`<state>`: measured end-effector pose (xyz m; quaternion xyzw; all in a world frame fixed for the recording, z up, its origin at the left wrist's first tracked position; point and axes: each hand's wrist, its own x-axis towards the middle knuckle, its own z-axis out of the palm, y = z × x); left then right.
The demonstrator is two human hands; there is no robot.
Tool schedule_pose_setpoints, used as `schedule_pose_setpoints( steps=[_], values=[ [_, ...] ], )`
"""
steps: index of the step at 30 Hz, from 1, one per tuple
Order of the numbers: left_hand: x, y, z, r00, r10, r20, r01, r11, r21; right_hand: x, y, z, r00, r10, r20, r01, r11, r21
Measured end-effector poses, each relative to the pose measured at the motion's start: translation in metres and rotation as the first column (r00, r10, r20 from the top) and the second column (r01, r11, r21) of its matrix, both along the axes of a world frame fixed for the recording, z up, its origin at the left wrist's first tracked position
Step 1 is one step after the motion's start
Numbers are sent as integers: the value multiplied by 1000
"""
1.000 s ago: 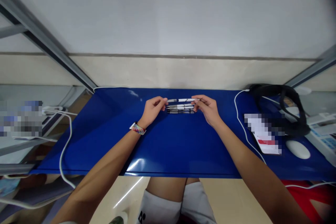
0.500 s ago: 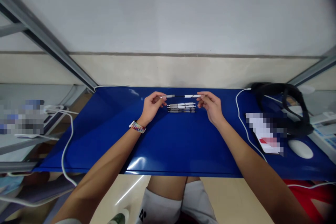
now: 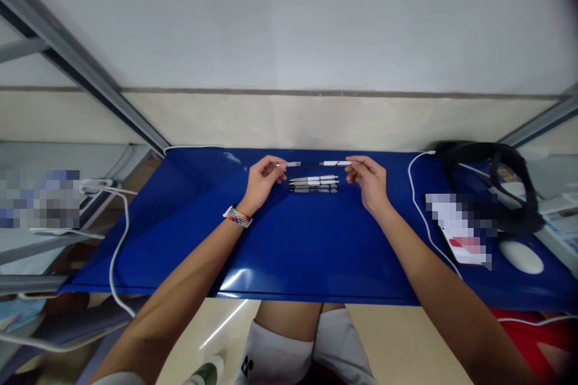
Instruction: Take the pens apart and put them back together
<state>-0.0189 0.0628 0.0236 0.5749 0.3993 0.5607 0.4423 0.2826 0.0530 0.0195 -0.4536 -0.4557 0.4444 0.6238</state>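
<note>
My left hand (image 3: 262, 183) pinches the grey grip section (image 3: 294, 164) of a pen at the far side of the desk. A thin dark refill (image 3: 310, 163) runs rightward from that section toward the white pen barrel (image 3: 336, 163). The barrel's far end sits between the thumb and fingers of my right hand (image 3: 371, 183). Both parts are held nearly in line, above the desk. Just below them several white-and-grey pens (image 3: 313, 181) lie side by side, tips to the left. My fingertips partly hide the outer ends of the pen parts.
The blue desk (image 3: 311, 246) reaches back to the wall. On its right lie a phone (image 3: 458, 231), a white mouse (image 3: 521, 257), a black headset-like strap (image 3: 515, 180) and a white cable (image 3: 413, 192). A grey metal post (image 3: 139, 123) rises at the left.
My right hand has moved slightly right, drawing the white barrel farther from the grey grip section. More of the refill shows between them. My left hand stays about where it was.
</note>
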Motion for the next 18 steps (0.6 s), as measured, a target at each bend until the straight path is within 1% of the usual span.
schedule_pose_setpoints(
  steps=[5,12,18],
  values=[
    [0,1,-1,999,1,-33,0,1000,13,0,0,1,1000,-11,2,11,1000,-8],
    [0,4,-6,1000,13,-15,-13,999,31,0,0,2,999,-14,-30,14,1000,-4],
    [-2,5,-8,999,25,-41,-24,999,24,1,1,1,999,-21,-28,21,1000,-8]
  ],
)
